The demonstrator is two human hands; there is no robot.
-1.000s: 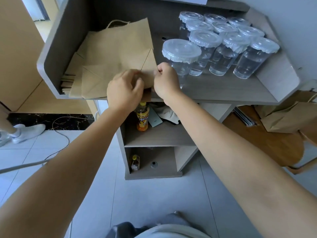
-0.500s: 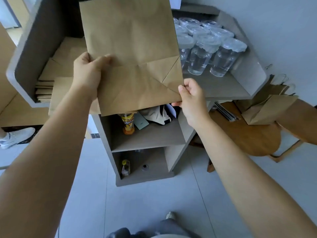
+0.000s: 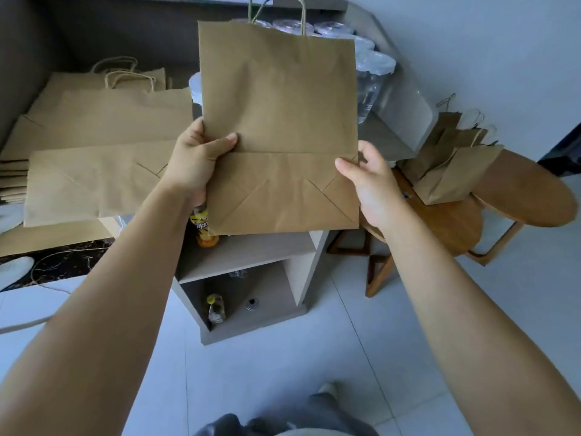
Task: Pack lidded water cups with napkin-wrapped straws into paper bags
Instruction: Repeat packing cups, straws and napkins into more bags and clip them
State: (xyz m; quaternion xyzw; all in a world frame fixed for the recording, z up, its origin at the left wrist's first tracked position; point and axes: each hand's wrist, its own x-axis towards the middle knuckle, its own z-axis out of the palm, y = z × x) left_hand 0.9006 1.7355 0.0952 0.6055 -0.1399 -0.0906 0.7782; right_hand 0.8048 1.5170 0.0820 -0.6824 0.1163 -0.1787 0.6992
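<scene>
Bag: flat, still folded, held upright in the air in front of the shelf — handles up, folded base flap toward the camera.
Left hand: grips the bag's left edge at the fold line, thumb across the front, fingers behind.
Right hand: pinches the bag's right edge at the same height, thumb on the front, other fingers curled behind the paper.
Cups: lidded, clear, standing on the shelf top behind the bag — mostly hidden by it.
Stack: more flat bags lying on the shelf top to the left.
Stool: wooden, right of the shelf, with opened bags standing on it.
Bottle: yellow, on the upper inner shelf, below the held bag.
</scene>
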